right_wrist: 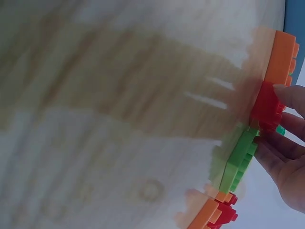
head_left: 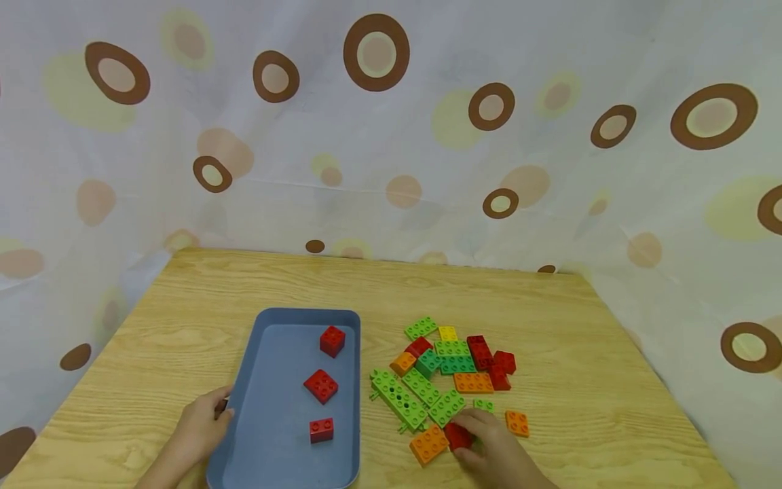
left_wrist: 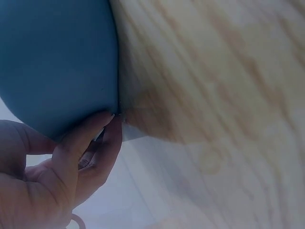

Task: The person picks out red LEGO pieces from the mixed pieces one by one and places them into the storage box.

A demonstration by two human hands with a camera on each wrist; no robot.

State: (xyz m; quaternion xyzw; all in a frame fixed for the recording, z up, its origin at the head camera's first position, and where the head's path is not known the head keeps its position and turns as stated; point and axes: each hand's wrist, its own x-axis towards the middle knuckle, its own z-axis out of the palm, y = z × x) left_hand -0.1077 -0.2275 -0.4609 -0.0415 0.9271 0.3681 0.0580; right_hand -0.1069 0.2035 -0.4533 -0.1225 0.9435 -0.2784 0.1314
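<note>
A blue tray stands on the left of the table, with three red bricks inside: a tall one, a square one and a small one. My left hand pinches the tray's left rim, thumb and fingers meeting at the edge in the left wrist view. To the right of the tray, my right hand grips a red brick with thumb and fingers. An orange brick is right beside that brick. The right wrist view shows a light green brick close to my fingertips.
Further up the table lies a loose group of bricks, among them a long light green piece, an orange brick, a dark green brick and a yellow one. A square orange brick lies right of my right hand.
</note>
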